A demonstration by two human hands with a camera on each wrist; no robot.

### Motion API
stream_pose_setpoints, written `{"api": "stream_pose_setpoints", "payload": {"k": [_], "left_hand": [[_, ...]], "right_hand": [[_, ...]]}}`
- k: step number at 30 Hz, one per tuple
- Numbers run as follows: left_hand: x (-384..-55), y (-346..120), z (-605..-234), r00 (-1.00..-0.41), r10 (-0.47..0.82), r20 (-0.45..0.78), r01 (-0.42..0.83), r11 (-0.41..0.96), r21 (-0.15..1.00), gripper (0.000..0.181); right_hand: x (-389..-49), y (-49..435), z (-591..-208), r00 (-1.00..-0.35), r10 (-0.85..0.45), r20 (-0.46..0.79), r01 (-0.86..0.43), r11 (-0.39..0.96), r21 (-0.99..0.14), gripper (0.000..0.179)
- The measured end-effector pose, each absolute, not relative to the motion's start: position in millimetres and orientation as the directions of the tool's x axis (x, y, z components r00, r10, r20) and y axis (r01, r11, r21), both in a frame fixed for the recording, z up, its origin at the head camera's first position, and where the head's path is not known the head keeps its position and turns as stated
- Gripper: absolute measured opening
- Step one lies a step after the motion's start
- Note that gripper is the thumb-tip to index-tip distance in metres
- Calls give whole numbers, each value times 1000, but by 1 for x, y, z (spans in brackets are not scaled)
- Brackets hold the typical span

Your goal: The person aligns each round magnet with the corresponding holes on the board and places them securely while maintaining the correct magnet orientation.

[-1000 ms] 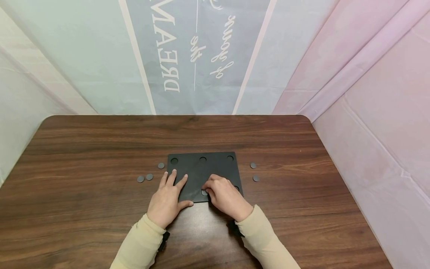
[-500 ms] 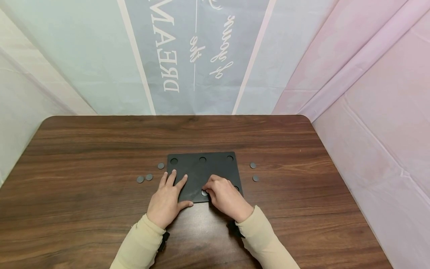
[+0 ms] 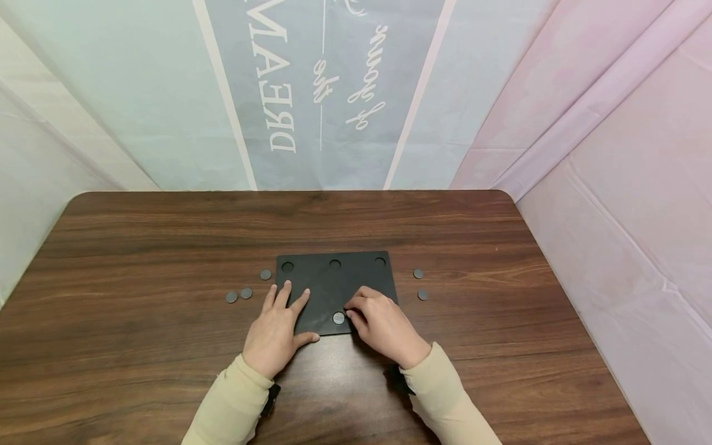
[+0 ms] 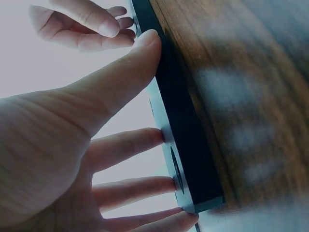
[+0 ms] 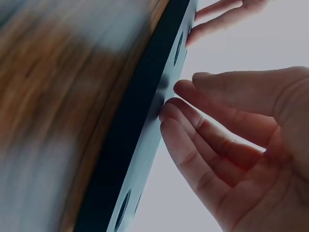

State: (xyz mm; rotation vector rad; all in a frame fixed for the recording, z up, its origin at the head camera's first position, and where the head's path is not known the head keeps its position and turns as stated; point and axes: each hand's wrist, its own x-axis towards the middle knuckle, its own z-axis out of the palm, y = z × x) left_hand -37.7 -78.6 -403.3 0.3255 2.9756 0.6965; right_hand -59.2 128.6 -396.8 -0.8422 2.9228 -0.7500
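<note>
Head view: we count one board (image 3: 356,278), one disc (image 3: 339,318) set into its near side, right hand (image 3: 385,324) just beside; three loose discs (image 3: 246,293) left, two more discs (image 3: 423,295) right. Left wrist: left hand (image 4: 72,137), spread wide, touching the board. Right wrist: right hand loosely bent, holding nothing.

This looks like an indoor booth closed off with hung cloth; whether it stands in a home, an office or a lab cannot be told. A back cloth (image 3: 167,111) rises behind the far edge of a brown wood-grain table (image 3: 139,247), printed with a panel of white lettering (image 3: 278,117), DREAM among it, turned the wrong way round. A pale left cloth (image 3: 39,154) and a pinkish, creased right cloth (image 3: 623,198) flank the table. A soft glare (image 3: 322,358) on the wood shows that the spot is lit.
</note>
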Motion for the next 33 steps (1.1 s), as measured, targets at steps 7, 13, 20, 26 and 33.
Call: {"api": "stream_pose_setpoints", "payload": {"k": [7,13,20,26,33], "left_hand": [[-38,-78,-404,-976,217,-7,192,877,441,73],[-38,-78,-404,-976,218,-19,187,875,446,73],[-38,-79,-404,-976,217,-20,186,875,446,73],[-38,-79,-404,-976,218,-4,193,873,447,74],[-39,-78,-403,-976,218,-9,191,874,446,74]], "right_hand": [[-58,135,-399,-857,-487,168,-509,750,-422,10],[-58,141,-400,-871,-460,171,-488,770,-412,10],[-57,147,-399,-883,-439,167,-466,780,-418,11],[-57,152,-397,-899,-412,150,-435,794,-425,13],[-57,158,-397,-912,-385,144,-408,806,-429,13]]}}
